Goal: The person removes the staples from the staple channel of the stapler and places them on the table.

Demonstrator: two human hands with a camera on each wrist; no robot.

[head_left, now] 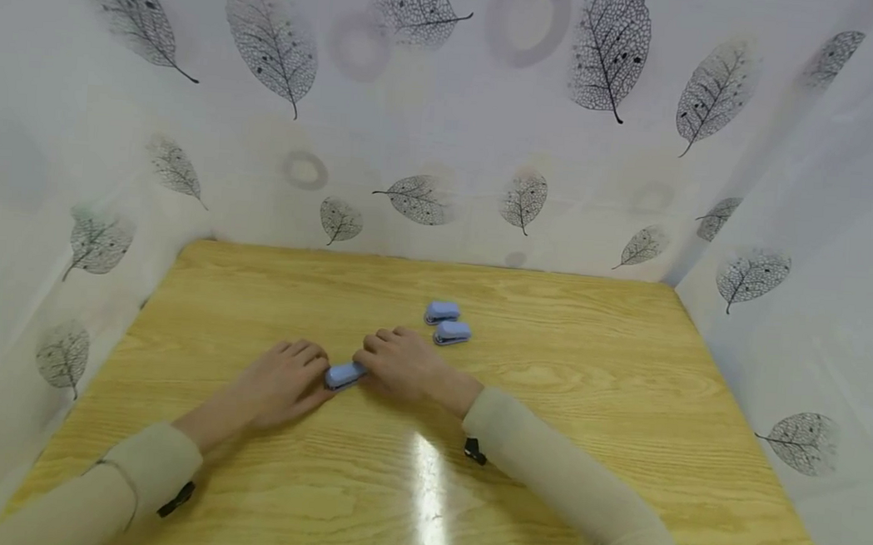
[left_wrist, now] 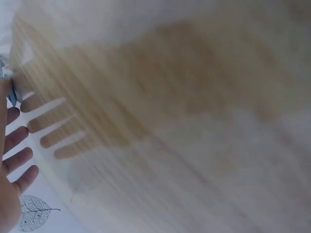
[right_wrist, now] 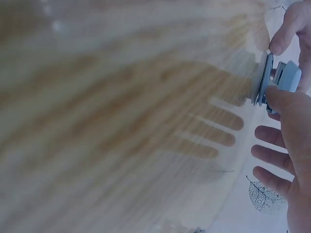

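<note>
One stapler (head_left: 344, 374) lies between both hands on the table (head_left: 625, 384), two staplers (head_left: 447, 323) just behind.

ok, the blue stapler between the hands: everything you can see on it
The small stapler is light blue, plastic-looking, lying on the wooden table between the hands. In the right wrist view a blue top and a thin metal-looking part show. The right hand pinches one end with thumb and forefinger; the left hand meets the other end. Two like staplers lie apart, farther back.
</note>
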